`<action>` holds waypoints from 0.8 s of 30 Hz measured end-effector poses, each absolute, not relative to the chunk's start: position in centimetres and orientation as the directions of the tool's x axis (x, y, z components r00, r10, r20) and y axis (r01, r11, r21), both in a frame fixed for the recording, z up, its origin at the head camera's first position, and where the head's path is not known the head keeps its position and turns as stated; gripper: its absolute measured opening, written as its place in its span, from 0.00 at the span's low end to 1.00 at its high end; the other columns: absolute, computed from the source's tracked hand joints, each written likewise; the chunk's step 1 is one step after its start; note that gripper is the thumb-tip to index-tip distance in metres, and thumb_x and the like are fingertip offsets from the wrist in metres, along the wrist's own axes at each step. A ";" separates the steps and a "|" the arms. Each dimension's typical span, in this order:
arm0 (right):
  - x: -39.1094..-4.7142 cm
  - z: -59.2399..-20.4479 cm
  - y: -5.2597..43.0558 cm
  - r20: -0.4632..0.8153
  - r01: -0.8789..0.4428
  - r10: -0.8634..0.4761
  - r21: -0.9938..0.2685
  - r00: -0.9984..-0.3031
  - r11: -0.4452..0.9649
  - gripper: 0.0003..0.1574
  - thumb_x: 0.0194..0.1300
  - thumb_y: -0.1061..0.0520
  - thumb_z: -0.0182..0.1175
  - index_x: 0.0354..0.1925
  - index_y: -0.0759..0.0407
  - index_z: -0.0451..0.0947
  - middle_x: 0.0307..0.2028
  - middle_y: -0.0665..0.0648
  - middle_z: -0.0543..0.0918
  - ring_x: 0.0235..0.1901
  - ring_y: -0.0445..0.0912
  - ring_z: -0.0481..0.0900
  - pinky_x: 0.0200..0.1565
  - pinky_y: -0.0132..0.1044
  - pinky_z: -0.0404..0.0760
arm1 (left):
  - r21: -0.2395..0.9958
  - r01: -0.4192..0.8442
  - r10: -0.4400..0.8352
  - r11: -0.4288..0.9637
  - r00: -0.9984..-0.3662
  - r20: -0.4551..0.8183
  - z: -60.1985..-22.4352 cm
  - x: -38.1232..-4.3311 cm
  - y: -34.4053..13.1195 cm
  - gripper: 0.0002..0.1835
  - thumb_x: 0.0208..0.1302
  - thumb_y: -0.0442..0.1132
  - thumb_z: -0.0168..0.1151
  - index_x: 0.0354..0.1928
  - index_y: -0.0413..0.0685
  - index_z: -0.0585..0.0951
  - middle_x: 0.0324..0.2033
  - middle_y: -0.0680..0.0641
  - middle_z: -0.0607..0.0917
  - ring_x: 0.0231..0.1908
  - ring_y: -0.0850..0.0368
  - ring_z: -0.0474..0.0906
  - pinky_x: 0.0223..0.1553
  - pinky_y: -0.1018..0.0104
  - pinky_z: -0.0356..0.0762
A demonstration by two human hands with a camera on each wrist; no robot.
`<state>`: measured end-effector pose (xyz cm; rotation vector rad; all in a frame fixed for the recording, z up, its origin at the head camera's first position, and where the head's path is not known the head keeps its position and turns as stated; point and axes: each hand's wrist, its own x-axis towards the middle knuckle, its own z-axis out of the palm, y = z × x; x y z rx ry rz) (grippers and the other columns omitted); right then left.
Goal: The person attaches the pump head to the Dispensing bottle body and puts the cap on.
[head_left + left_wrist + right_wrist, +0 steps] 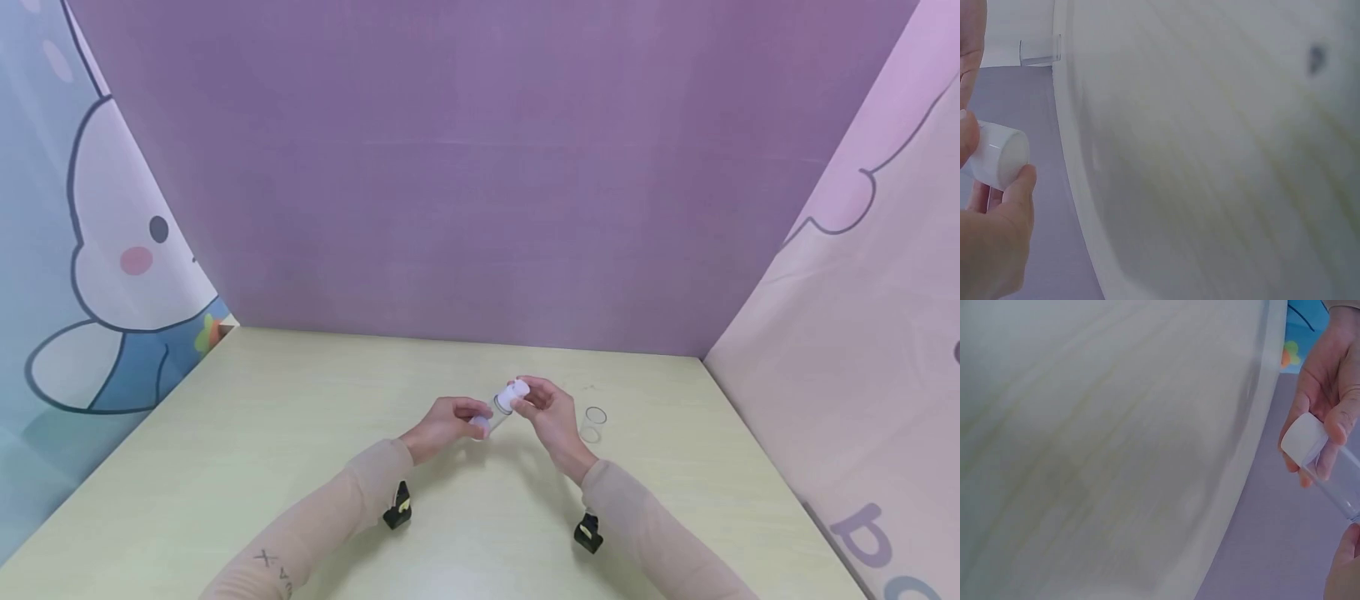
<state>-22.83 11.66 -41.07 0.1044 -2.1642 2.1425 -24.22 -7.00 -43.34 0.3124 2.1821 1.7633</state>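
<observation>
Both hands hold a small clear bottle [497, 417] tilted above the table. The fingers and thumb of my left hand [441, 431] pinch its white base [480, 427], which the left wrist view shows as a round white end [1012, 159]. My right hand [557, 423] grips the white top [514, 392] at the upper end, partly covering it. In the right wrist view the see-through body [1340, 481] spans the space between the two hands. To the right of the right hand, a clear open cylinder like a cap [592, 427] stands on the table.
The pale wooden table [315, 392] meets a purple panel [480, 183] at its back edge. Printed cloths hang on the left [135, 250] and right [862, 333]. A black wrist device hangs under each forearm.
</observation>
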 end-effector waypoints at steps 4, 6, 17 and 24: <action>-22.9 -41.1 11.7 0.112 -0.112 0.014 -0.993 -0.994 0.024 0.23 0.54 0.71 0.60 0.50 0.64 0.74 0.49 0.62 0.80 0.46 0.44 0.79 0.48 0.32 0.77 | 0.976 -0.018 0.371 0.217 -0.923 -0.100 -43.3 -24.3 -7.1 0.18 0.54 0.33 0.65 0.49 0.41 0.78 0.49 0.42 0.81 0.49 0.52 0.75 0.51 0.58 0.73; -22.8 -41.1 11.8 0.109 -0.108 0.013 -0.994 -0.994 0.029 0.23 0.54 0.70 0.60 0.51 0.63 0.74 0.50 0.61 0.80 0.47 0.45 0.78 0.50 0.33 0.77 | 0.976 -0.016 0.374 0.217 -0.922 -0.098 -43.3 -24.3 -7.1 0.17 0.54 0.33 0.64 0.48 0.42 0.79 0.49 0.42 0.80 0.49 0.51 0.75 0.51 0.57 0.73; -23.0 -40.7 12.4 0.121 -0.124 -0.064 -0.991 -0.991 0.041 0.24 0.57 0.67 0.60 0.54 0.62 0.73 0.53 0.60 0.78 0.47 0.42 0.78 0.50 0.35 0.77 | 0.973 -0.030 0.370 0.230 -0.922 -0.116 -43.2 -24.7 -7.0 0.18 0.54 0.34 0.64 0.49 0.42 0.78 0.50 0.43 0.80 0.50 0.51 0.74 0.53 0.57 0.72; -23.4 -40.2 13.9 0.149 -0.157 -0.100 -0.984 -0.984 0.084 0.25 0.58 0.59 0.61 0.55 0.60 0.72 0.55 0.58 0.77 0.47 0.38 0.77 0.53 0.33 0.74 | 0.971 -0.040 0.359 0.235 -0.925 -0.125 -43.1 -24.8 -6.9 0.18 0.55 0.34 0.64 0.50 0.44 0.78 0.50 0.43 0.80 0.51 0.51 0.74 0.54 0.55 0.71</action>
